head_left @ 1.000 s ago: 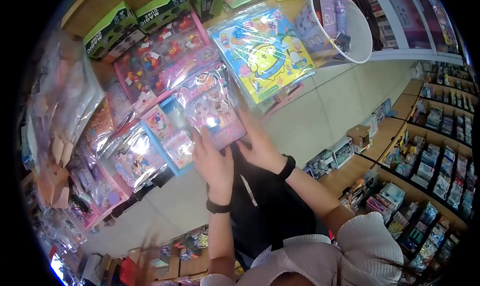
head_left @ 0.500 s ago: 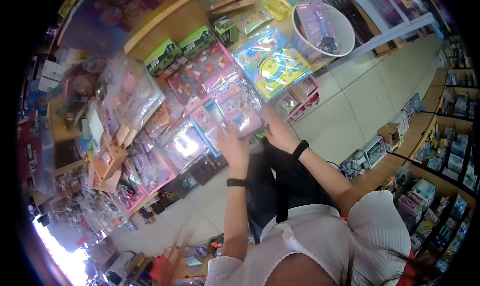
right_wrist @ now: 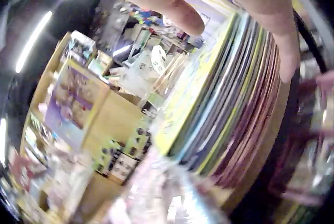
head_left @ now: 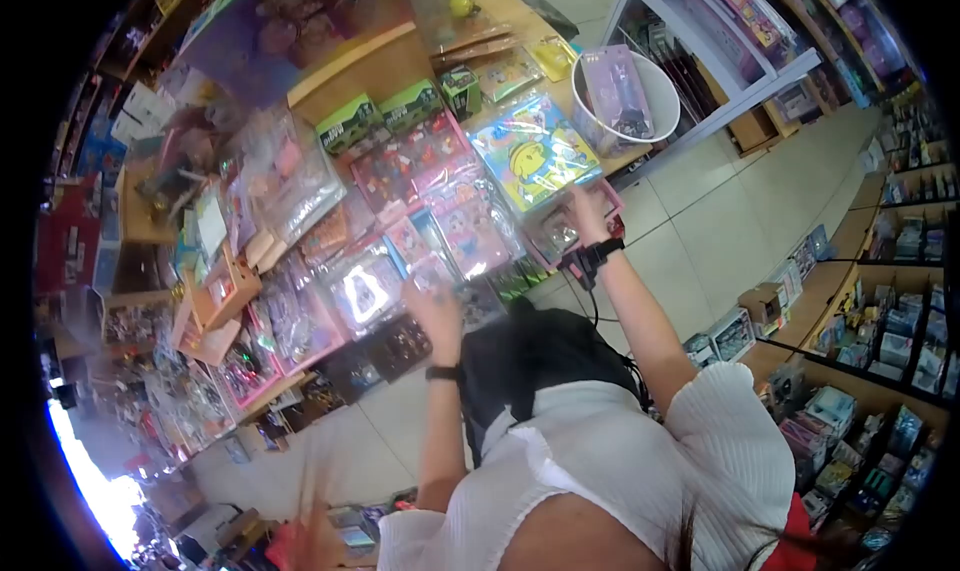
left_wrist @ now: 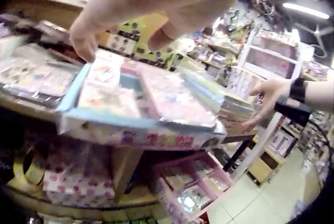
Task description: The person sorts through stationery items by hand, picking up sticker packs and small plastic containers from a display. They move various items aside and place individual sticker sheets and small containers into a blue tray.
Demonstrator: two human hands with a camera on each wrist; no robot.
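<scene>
My right hand (head_left: 590, 216) is at the near side of a stack of flat, plastic-wrapped picture packs (right_wrist: 224, 104), topped by a blue and yellow cover (head_left: 535, 156). In the right wrist view its thumb (right_wrist: 190, 18) hangs over the cover and a straight finger (right_wrist: 287, 51) lies along the underside edge. My left hand (head_left: 432, 306) hovers over the near-left part of a light blue tray box (left_wrist: 75, 96), fingers loosely bent and holding nothing. A pink pack with a doll picture (head_left: 472, 233) lies in that box, right of the left hand.
Behind the box are a pink box of red trinkets (head_left: 410, 161) and green Magic Cube boxes (head_left: 410, 106). A white bucket (head_left: 660, 96) stands beyond the stack. A pink divided tray (left_wrist: 193, 182) sits lower, below the table's edge. Wrapped goods crowd the left; shelves (head_left: 850, 371) line the right.
Both hands have come away from the sides of the doll pack, which now lies in the blue box. My right hand has moved right to the stack; the left has drawn back leftward.
</scene>
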